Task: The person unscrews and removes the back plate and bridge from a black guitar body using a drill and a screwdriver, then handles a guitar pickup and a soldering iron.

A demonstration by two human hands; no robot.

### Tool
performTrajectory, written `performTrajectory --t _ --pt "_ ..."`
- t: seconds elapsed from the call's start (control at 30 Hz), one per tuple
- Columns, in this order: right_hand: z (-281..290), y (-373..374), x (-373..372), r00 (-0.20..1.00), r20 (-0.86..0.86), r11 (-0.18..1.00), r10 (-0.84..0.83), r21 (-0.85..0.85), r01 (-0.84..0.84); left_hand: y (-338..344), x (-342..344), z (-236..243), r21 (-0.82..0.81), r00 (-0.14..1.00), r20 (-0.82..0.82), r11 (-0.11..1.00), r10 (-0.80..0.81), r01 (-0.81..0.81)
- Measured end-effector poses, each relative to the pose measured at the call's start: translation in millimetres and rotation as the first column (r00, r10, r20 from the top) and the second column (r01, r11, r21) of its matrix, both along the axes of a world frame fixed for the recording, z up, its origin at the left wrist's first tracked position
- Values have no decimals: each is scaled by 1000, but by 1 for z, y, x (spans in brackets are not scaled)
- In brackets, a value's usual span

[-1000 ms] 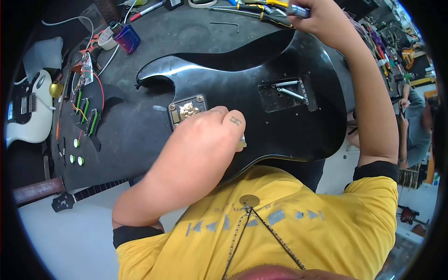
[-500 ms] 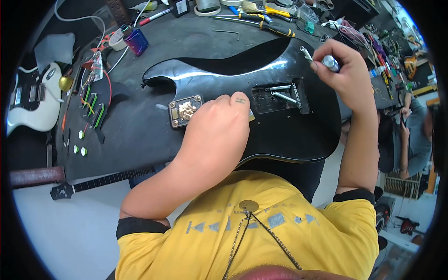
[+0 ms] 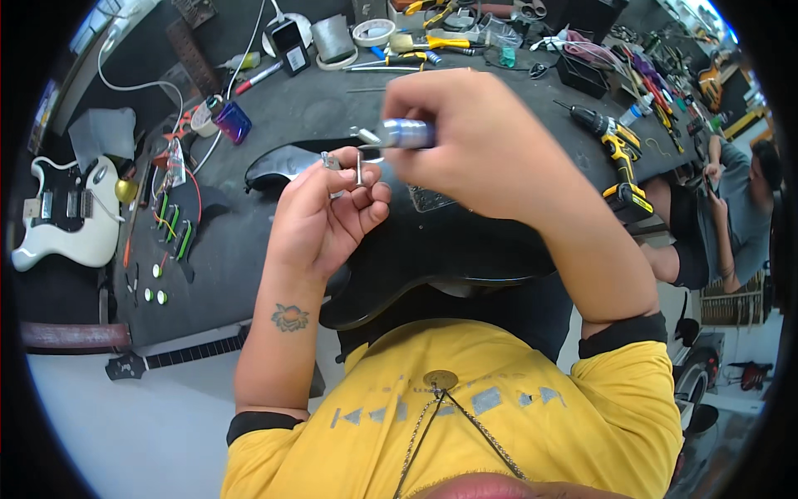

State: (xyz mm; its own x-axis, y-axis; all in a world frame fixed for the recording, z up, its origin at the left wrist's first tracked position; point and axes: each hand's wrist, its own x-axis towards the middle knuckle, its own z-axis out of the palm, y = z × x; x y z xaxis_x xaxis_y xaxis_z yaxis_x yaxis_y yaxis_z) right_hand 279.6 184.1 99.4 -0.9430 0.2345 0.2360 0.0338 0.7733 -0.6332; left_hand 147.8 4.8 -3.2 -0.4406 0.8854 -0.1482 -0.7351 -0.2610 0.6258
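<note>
My left hand (image 3: 320,212) is raised, palm up, over the black guitar body (image 3: 399,266). Its thumb and fingertips pinch a small metal pin (image 3: 359,169), like a screw, and a silvery bit shows between the fingers. Just right of it, my right hand (image 3: 465,137) is closed around a blue cylinder (image 3: 407,133) with a silvery end; whether it is a small bottle or a tool handle I cannot tell. Silvery metal shows between that cylinder and my left fingers. Most of the body's cavity (image 3: 428,200) is hidden by my right hand.
A yellow-and-black cordless drill (image 3: 619,158) lies on the bench at right. Pliers, a brush and tape rolls (image 3: 374,33) line the far side. A white guitar body (image 3: 71,212) is at left, near green-edged parts (image 3: 170,229). Another person (image 3: 736,200) is at far right.
My left hand has lifted off the guitar body and turned palm up with a metal pin. My right hand has swung left to meet it, still holding the cylinder. The view has shifted slightly.
</note>
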Motion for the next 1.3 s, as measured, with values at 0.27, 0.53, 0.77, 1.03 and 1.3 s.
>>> performTrajectory --t 0.27,0.53,0.77,1.03,1.3 --pt "-22 -18 -28 996 49 968 -72 243 58 14 -12 -10 191 958 286 980 -7 -50" --pt "-23 41 -30 991 -87 942 -101 312 123 19 -15 -12 66 896 439 997 -62 37" --pt "-67 379 52 649 95 520 -754 691 503 -34 -39 1 -44 992 61 992 -111 114" --pt "-111 377 61 673 132 505 -728 768 395 -66 -37 11 -62 989 26 988 143 -141" --pt "-91 359 52 788 128 476 -602 850 226 -67 -40 5 -103 985 33 981 170 -166"
